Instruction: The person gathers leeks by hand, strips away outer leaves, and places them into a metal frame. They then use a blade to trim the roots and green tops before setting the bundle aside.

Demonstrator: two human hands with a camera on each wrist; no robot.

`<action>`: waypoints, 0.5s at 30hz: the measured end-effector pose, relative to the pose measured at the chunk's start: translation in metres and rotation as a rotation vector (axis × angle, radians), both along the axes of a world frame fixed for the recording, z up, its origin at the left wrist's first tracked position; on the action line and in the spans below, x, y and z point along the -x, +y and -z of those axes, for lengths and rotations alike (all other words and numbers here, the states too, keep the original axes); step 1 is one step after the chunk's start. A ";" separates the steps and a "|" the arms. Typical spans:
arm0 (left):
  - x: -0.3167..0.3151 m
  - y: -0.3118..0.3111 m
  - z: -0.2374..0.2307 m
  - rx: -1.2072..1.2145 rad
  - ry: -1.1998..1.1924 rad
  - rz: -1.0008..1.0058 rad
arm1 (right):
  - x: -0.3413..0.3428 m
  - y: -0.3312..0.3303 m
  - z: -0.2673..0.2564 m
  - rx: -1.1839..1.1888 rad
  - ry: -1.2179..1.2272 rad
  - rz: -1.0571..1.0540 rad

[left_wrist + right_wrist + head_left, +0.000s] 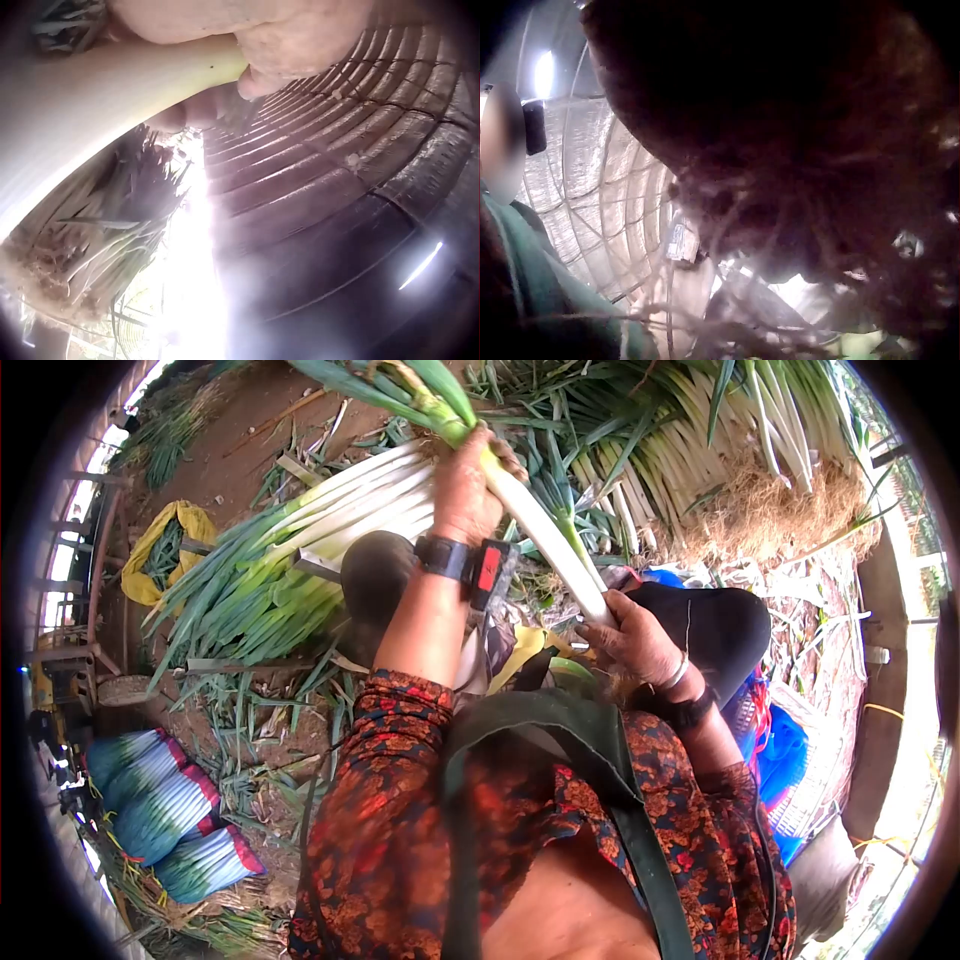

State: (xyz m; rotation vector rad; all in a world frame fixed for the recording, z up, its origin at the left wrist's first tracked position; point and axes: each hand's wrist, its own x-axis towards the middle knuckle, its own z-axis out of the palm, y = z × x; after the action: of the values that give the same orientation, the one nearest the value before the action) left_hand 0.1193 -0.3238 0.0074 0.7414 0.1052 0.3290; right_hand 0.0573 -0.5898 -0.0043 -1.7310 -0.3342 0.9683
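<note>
One long leek (545, 525) slants across the front of the body, its green leaves up at the left and its white end low at the right. My left hand (468, 495) grips it just below the leaves; in the left wrist view, fingers curl round the pale stalk (180, 75). At the lower white end, my right hand (640, 643) holds the stalk between thumb and fingers. The right wrist view is mostly filled by the dark, shadowed hand (780, 135), with thin root-like strands beneath it. Beyond the left hand lies a row of trimmed white leeks (370, 505).
A big heap of leeks with roots (790, 500) lies at the upper right. Wrapped leek bundles (165, 810) sit at the lower left, and a yellow sack (190, 520) stands above them. Blue fabric (785, 755) lies beside the right knee (715, 625). Leaf scraps litter the ground.
</note>
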 end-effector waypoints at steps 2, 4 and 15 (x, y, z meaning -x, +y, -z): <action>-0.002 0.012 0.001 -0.009 -0.027 -0.042 | 0.000 0.002 0.013 -0.002 -0.156 -0.017; -0.002 0.022 0.001 0.009 -0.062 -0.040 | -0.002 0.002 0.020 0.161 -0.336 -0.053; 0.025 -0.043 0.013 0.277 0.176 0.184 | 0.012 0.031 0.027 0.002 -0.569 0.192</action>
State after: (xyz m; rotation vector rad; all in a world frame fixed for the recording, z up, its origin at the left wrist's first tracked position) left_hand 0.0947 -0.3668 -0.0055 0.4993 0.2426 0.0700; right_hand 0.0448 -0.5587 -0.0313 -1.9794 -0.5172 0.3234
